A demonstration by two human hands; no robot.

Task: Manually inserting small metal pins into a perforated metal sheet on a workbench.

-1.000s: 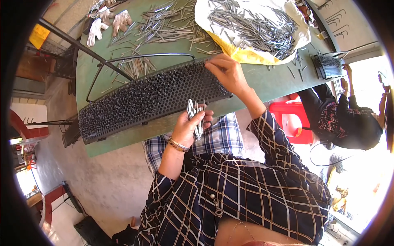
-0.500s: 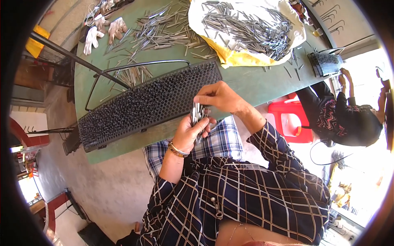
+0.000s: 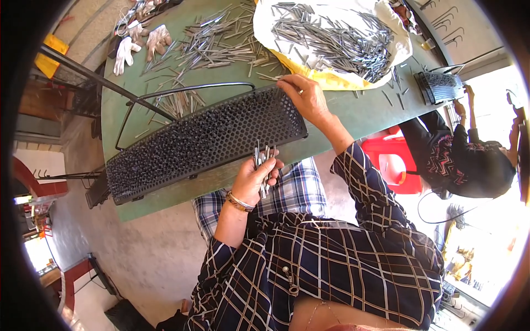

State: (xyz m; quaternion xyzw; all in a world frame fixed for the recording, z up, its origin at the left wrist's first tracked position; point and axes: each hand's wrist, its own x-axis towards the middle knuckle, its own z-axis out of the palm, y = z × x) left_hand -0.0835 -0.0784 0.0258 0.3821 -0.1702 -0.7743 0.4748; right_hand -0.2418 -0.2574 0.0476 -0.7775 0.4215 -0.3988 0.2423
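Note:
My left hand (image 3: 256,175) is closed round a bundle of thin grey metal strips (image 3: 263,160), which stick up past the thumb, in front of the rack's near edge. A long black perforated rack (image 3: 221,124) lies at a slant across the table's near side. Dark rods fill its left and middle holes thickly, while bare holes show toward the right end. Over the rack's far right part is my right hand (image 3: 307,98), thumb and fingers pinched together at the holes. Whatever is in that pinch is too small to make out.
Loose metal strips (image 3: 215,47) lie scattered on the green table (image 3: 342,118). A white and yellow sack (image 3: 326,80) holds a heap more. Gloves (image 3: 126,55) lie at the far left. At right, another person (image 3: 452,154) works at a second rack (image 3: 441,85), near a red stool (image 3: 386,165).
My right hand has moved up and slightly right, from the bundle to the rack's far right part. My left hand stays nearly in place with its strips.

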